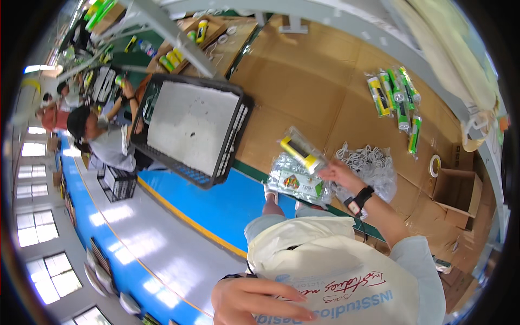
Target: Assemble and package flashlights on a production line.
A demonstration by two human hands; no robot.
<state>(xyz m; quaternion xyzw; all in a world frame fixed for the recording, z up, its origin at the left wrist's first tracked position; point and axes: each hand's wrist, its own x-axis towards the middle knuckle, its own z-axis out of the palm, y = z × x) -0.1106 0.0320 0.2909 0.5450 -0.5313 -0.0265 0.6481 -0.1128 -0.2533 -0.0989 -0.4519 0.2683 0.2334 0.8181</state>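
Sitting leftmost, black crate (234,135): it is standing at the left side of the cardboard-covered tabletop (303,86), a pale sheet (189,124) lining it.
Left hand (254,303): you are holding it before your apron (330,271), fingers apart, gripping nothing.
Clear bags (298,184): they are lying piled near your side of the tabletop.
Bagged yellow-and-black cylinder (301,154): it is overlapping the pile's far edge in view; contact is uncertain. Its long axis is running diagonally, one end pointing away and leftward, the other toward your right palm; which end is the front, you cannot tell.
Right hand (342,176): you are pinching the cylinder's near end. For good handling, you should be gripping lightly, steadying the far end with your left, sparing the film creases.
White cables (368,168): they are bunching just beyond your right fingers.
Bagged green cylinders (398,92): they are lying farther right.
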